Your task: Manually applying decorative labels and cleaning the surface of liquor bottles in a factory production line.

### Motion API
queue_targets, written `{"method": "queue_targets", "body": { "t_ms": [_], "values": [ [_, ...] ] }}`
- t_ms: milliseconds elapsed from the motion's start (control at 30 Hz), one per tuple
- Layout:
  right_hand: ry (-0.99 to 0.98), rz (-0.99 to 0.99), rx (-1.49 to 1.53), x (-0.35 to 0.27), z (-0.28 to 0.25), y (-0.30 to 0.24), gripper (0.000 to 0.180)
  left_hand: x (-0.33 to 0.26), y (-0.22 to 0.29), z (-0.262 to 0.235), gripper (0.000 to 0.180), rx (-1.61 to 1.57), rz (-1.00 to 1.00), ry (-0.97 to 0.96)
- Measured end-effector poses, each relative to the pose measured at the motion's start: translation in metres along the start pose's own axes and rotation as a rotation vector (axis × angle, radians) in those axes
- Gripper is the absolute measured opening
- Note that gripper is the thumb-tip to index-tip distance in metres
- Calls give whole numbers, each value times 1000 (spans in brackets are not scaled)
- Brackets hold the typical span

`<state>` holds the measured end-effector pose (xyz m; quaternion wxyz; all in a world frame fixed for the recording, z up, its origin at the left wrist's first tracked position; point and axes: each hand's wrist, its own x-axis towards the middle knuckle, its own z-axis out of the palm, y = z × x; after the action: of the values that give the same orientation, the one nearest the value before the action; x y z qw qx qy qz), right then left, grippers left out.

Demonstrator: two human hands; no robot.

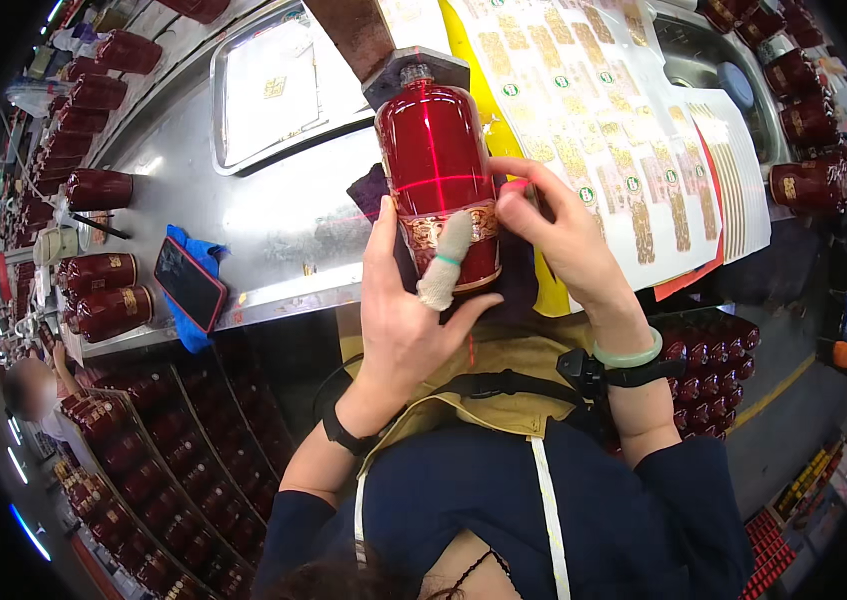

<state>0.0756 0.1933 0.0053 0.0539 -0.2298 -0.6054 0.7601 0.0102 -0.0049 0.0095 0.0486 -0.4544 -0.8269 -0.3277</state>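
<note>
A dark red glass bottle (434, 150) lies with its neck away from me against a dark angled metal block (452, 72). Near its base runs a gold patterned band (427, 232). Red light lines cross on the glass. My left hand (404, 330) is closed round the base end, thumb below it. One finger, in a pale fabric finger cover (447, 262), lies over the band. At the bottle's right side, my right hand (569, 230) has thumb and forefinger curled close together. What they hold, if anything, I cannot make out.
Sheets of gold stickers (604, 130) lie right of the bottle over a yellow sheet (548, 283). A metal tray (319, 128) stands at the back left. Left sits a phone (190, 284) on a blue cloth (180, 318). More red bottles (109, 312) line the left side.
</note>
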Motion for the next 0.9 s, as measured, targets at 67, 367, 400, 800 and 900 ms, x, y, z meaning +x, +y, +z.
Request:
{"method": "queue_targets", "body": {
  "t_ms": [67,367,400,800,900],
  "values": [
    [42,48,186,-4,-3,-8,44,6,13,-4,87,72,-20,-35],
    [293,-360,32,-8,11,-13,28,14,24,3,81,97,-131,-10],
    [262,-347,32,-13,19,-14,27,12,16,3,87,-23,-136,31],
    [290,-386,-247,-18,30,-14,21,14,-14,10,106,-514,-399,26],
    [467,-485,-608,-4,8,8,21,10,-21,15,99,-374,-243,121]
  ]
}}
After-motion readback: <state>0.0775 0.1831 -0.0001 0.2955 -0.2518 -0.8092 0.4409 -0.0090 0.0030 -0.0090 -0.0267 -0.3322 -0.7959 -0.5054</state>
